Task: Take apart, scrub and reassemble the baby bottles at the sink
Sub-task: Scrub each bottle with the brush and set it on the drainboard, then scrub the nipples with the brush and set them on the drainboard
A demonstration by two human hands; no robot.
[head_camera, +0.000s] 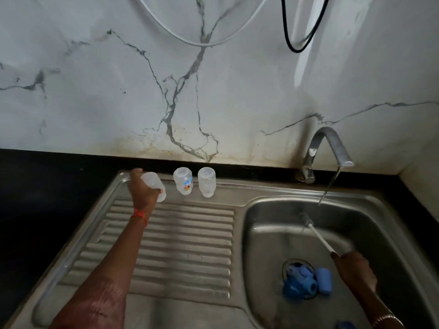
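Obs: left hand point(142, 189) is gripping a tilted clear plastic bottle body point(155, 187) at the steel drainboard point(185, 233) back edge beside two standing bottles point(183, 180), right hand point(354, 267) is holding a thin white-handled brush point(320, 238) over the basin point(268, 233); releasing it tilted is probably risking toppling the neighbours.

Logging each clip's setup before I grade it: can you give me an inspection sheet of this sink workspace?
Surface: ribbed steel drainboard; basin to its right.
Job's things: a printed bottle and a plain bottle stand at the drainboard's back; blue parts lie over the basin drain.
Clutter: nothing seen.
Hands: left hand grips a third bottle; right hand holds a brush over the basin.
Cables: white cable and black cable hang on the marble wall.
Surroundings: tap running; black counter.
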